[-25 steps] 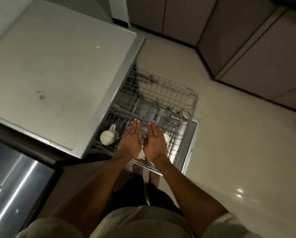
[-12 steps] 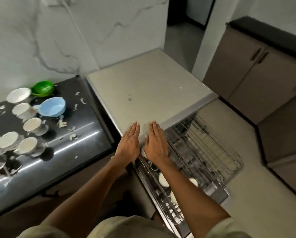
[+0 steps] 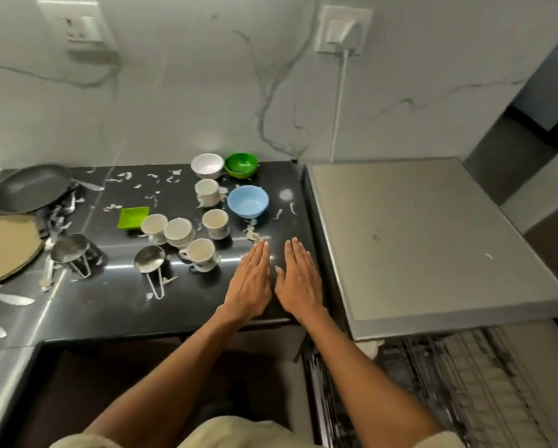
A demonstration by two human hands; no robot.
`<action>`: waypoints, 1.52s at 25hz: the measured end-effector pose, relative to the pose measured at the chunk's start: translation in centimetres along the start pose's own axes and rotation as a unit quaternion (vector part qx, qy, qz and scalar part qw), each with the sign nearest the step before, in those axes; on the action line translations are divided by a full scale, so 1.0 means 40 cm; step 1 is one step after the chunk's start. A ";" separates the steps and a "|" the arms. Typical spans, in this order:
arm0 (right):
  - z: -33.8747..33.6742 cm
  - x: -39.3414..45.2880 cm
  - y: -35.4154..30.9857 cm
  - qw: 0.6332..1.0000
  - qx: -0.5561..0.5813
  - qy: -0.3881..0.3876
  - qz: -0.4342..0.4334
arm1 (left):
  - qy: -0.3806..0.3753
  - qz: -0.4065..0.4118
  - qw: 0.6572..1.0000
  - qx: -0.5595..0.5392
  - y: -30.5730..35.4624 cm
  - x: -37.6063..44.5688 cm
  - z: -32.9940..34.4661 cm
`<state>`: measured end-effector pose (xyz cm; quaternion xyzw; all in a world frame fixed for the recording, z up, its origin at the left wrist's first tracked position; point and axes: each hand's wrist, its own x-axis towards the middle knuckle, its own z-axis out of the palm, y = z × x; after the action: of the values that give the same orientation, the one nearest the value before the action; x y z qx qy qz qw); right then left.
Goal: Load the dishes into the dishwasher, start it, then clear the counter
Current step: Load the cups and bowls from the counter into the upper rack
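My left hand (image 3: 251, 282) and my right hand (image 3: 298, 281) hover flat, palms down and empty, over the near right part of the black counter (image 3: 116, 305). Left of them stand several white cups, the nearest one (image 3: 201, 253) with a handle. A blue bowl (image 3: 247, 200), a green bowl (image 3: 241, 164) and a white bowl (image 3: 207, 165) sit further back. The dishwasher's grey top (image 3: 426, 240) lies to the right, and its pulled-out wire rack (image 3: 471, 383) shows at the lower right.
A dark frying pan (image 3: 28, 189), a tan round tray (image 3: 6, 247), a green square dish (image 3: 133, 217), two steel measuring cups (image 3: 149, 260) and loose cutlery lie on the left. Food scraps are scattered over the counter. A wall socket with a white cable (image 3: 339, 101) is behind.
My view has swung left from the dishwasher rack to the counter. Both hands have moved from above the rack to above the counter, still flat and empty.
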<state>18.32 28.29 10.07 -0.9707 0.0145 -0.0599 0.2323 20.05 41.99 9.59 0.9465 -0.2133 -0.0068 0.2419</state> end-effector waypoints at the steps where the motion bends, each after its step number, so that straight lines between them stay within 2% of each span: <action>1: 0.020 0.025 -0.036 1.000 0.009 -0.010 -0.009 | 0.014 -0.007 1.000 0.000 -0.037 0.004 -0.023; 9: 0.142 0.128 -0.262 0.992 0.077 -0.098 -0.036 | 0.107 -0.139 0.982 -0.066 -0.228 -0.038 -0.169; 13: 0.194 0.148 -0.321 0.990 0.104 -0.089 -0.015 | 0.112 -0.177 0.971 -0.117 -0.278 -0.051 -0.193; 20: 0.242 0.187 -0.343 0.987 0.132 -0.096 0.015 | 0.129 -0.132 0.968 -0.171 -0.303 -0.040 -0.212; 25: 0.241 0.178 -0.336 0.980 0.183 -0.046 0.058 | 0.127 -0.128 0.967 -0.181 -0.325 -0.035 -0.195; 28: 0.207 0.157 -0.313 0.968 0.228 -0.006 0.101 | 0.154 -0.125 0.964 -0.178 -0.311 -0.052 -0.170; 32: 0.144 0.103 -0.256 0.925 0.322 0.035 0.198 | 0.140 -0.073 0.961 -0.227 -0.247 -0.069 -0.154; 35: 0.104 0.045 -0.201 0.846 0.427 0.091 0.307 | 0.084 -0.042 0.946 -0.309 -0.194 -0.061 -0.126; 38: 0.058 -0.017 -0.146 0.761 0.509 0.137 0.378 | 0.025 -0.021 0.937 -0.347 -0.131 -0.042 -0.090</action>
<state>17.92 34.57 10.57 -0.6068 0.3796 -0.0984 0.6914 21.06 48.47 10.21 0.8078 -0.1720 -0.0613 0.5605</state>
